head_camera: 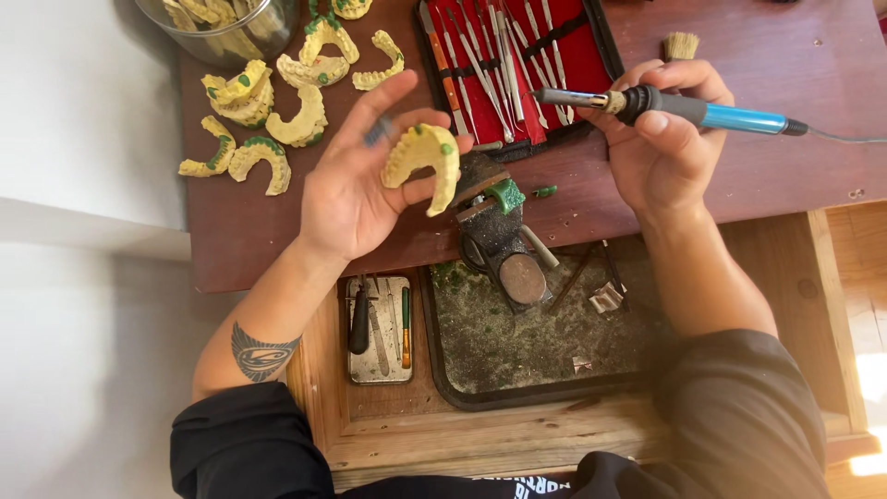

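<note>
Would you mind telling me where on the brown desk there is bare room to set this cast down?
The desk is bare right of the red tool case, behind the right hand with its blue-handled tool, and along the front edge below the left hand holding the yellow cast. The far-left corner is crowded with loose casts and a glass jar.

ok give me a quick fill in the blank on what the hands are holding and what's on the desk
1. The left hand holds a yellow dental ____ cast.
2. The right hand grips an electric tool with a ____ handle.
3. The metal instruments lie in an open case lined in ____.
4. More yellow casts lie on the desk to the ____ of the case.

Missing words: jaw; blue; red; left
</note>
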